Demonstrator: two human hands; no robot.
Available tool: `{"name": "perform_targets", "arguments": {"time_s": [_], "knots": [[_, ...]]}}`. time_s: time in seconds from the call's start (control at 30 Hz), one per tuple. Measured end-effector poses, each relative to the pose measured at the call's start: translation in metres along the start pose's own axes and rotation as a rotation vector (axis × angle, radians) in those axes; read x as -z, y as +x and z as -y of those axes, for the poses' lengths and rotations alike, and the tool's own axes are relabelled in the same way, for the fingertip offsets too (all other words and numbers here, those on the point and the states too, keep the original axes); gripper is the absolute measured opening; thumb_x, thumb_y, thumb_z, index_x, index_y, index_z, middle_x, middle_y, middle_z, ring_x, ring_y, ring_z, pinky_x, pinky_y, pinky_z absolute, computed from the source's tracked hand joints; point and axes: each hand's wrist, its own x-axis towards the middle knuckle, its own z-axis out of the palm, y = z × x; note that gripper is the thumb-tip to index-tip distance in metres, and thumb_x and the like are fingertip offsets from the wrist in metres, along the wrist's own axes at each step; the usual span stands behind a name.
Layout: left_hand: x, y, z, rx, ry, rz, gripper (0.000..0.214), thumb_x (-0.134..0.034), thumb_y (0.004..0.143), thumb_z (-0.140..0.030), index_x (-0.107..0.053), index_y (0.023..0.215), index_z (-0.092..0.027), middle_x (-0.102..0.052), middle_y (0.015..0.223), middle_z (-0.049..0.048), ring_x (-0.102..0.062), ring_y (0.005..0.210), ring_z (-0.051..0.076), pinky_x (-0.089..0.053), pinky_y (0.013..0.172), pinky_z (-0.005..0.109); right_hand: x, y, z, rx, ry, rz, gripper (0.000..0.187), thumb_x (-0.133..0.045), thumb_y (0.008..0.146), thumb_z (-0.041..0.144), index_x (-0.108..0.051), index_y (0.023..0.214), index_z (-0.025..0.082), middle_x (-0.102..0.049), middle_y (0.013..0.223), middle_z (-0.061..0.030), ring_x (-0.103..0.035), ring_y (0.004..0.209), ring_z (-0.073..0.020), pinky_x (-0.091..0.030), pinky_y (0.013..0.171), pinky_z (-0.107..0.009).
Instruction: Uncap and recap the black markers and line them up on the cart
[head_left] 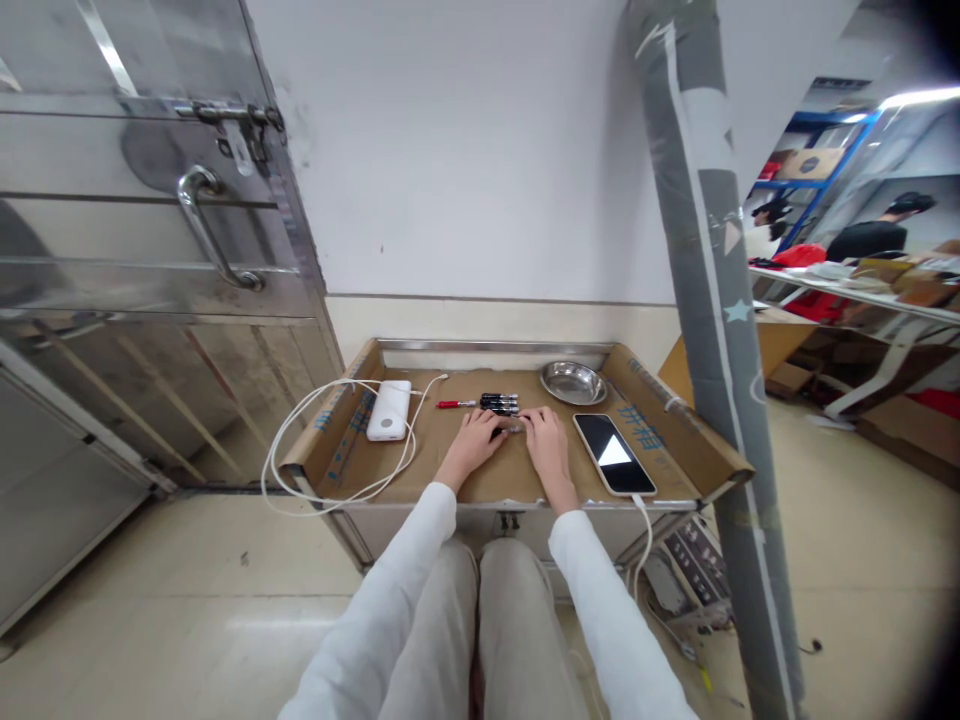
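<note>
My left hand [478, 438] rests low over the cardboard-lined table, its fingers closed on one end of a pen [512, 429] with a dark and a clear part. Opposite it, my right hand [546, 440] has its bent fingers at the other end of this pen; the exact grip is too small to see clearly. Just beyond my fingers several black pens [499, 400] lie side by side in a row. To their left is a single red pen [454, 404], pointing sideways.
A white power bank [389, 411] with a looped white cable [298, 410] lies left. On the right are a steel bowl [574, 382] and a phone [615, 455] with a cable. Cardboard-covered sides [667, 420] edge the table. A grey wrapped roll [724, 300] leans at right.
</note>
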Motion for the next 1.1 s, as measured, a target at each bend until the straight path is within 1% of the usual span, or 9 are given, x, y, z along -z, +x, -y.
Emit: {"name": "perform_targets", "arguments": {"time_s": [0.1,0.27,0.37,0.43,0.5,0.6,0.7,0.87,1.1], "knots": [[0.001,-0.001,-0.001,0.035,0.007,-0.009,0.019,-0.048,0.090,-0.028,-0.061,0.102,-0.022,-0.059,0.107,0.0068,-0.053,0.104,0.023,-0.039,0.094,0.042,0.001,-0.001,0.000,-0.029,-0.055,-0.006,0.029,-0.035,0.095,0.025,-0.063,0.096,0.018,-0.062,0.089,-0.0102,-0.052,0.085,-0.0224,-0.036,0.078,-0.033],[-0.001,0.001,0.001,0.041,-0.033,-0.119,0.018,-0.045,0.092,-0.024,-0.057,0.104,-0.019,-0.058,0.105,0.0077,-0.056,0.099,0.020,-0.043,0.088,0.035,0.002,-0.001,0.003,-0.006,-0.085,0.017,0.028,-0.036,0.094,0.023,-0.063,0.095,0.018,-0.066,0.085,-0.0103,-0.055,0.081,-0.0221,-0.035,0.076,-0.033],[-0.001,0.003,0.002,0.028,-0.022,-0.127,0.018,-0.044,0.092,-0.024,-0.056,0.104,-0.019,-0.058,0.105,0.0074,-0.058,0.096,0.020,-0.044,0.085,0.033,0.005,0.000,0.006,0.032,-0.014,0.058,0.028,-0.035,0.094,0.022,-0.062,0.102,0.018,-0.068,0.092,-0.0106,-0.058,0.086,-0.0222,-0.038,0.080,-0.034],[-0.002,0.003,0.003,0.047,0.011,-0.140,0.018,-0.043,0.093,-0.022,-0.055,0.105,-0.018,-0.059,0.106,0.0075,-0.058,0.093,0.019,-0.045,0.084,0.032,0.006,0.000,0.008,0.114,0.118,0.115,0.033,-0.035,0.093,0.019,-0.053,0.120,0.019,-0.065,0.108,-0.0098,-0.058,0.096,-0.0211,-0.040,0.085,-0.033],[-0.002,0.002,0.003,0.099,0.075,-0.183,0.019,-0.041,0.093,-0.021,-0.054,0.105,-0.017,-0.060,0.104,0.0083,-0.058,0.094,0.020,-0.044,0.085,0.033,0.006,0.000,0.010,0.203,0.257,0.176,0.048,-0.037,0.090,0.017,-0.034,0.138,0.021,-0.057,0.127,-0.0080,-0.055,0.110,-0.0186,-0.041,0.091,-0.032],[-0.001,0.000,0.004,0.239,0.202,-0.282,0.020,-0.038,0.094,-0.022,-0.054,0.103,-0.015,-0.060,0.099,0.0108,-0.056,0.096,0.024,-0.043,0.086,0.038,0.004,0.001,0.011,0.214,0.317,0.195,0.063,-0.039,0.087,0.016,-0.019,0.145,0.024,-0.048,0.137,-0.0066,-0.047,0.122,-0.0175,-0.039,0.099,-0.034],[0.000,-0.002,0.004,0.367,0.297,-0.354,0.022,-0.035,0.093,-0.021,-0.055,0.098,-0.014,-0.060,0.097,0.0133,-0.054,0.097,0.027,-0.043,0.086,0.042,0.000,0.002,0.009,0.197,0.262,0.179,0.058,-0.038,0.086,0.015,-0.029,0.142,0.026,-0.045,0.139,-0.0065,-0.043,0.126,-0.0188,-0.037,0.103,-0.038],[-0.005,-0.005,0.008,0.442,0.329,-0.363,0.025,-0.031,0.091,-0.011,-0.055,0.098,-0.013,-0.057,0.099,0.0141,-0.053,0.096,0.025,-0.045,0.085,0.039,-0.007,0.002,0.007,0.179,0.139,0.164,0.040,-0.039,0.088,0.017,-0.055,0.124,0.026,-0.044,0.140,-0.0074,-0.042,0.124,-0.0213,-0.039,0.101,-0.040],[-0.007,0.001,0.010,0.447,0.307,-0.355,0.034,-0.027,0.087,-0.004,-0.052,0.109,-0.011,-0.055,0.110,0.0168,-0.055,0.100,0.024,-0.046,0.085,0.039,-0.014,0.006,0.004,0.180,0.055,0.180,0.040,-0.043,0.087,0.016,-0.059,0.120,0.031,-0.044,0.139,-0.0064,-0.044,0.119,-0.0229,-0.040,0.095,-0.041]]}}
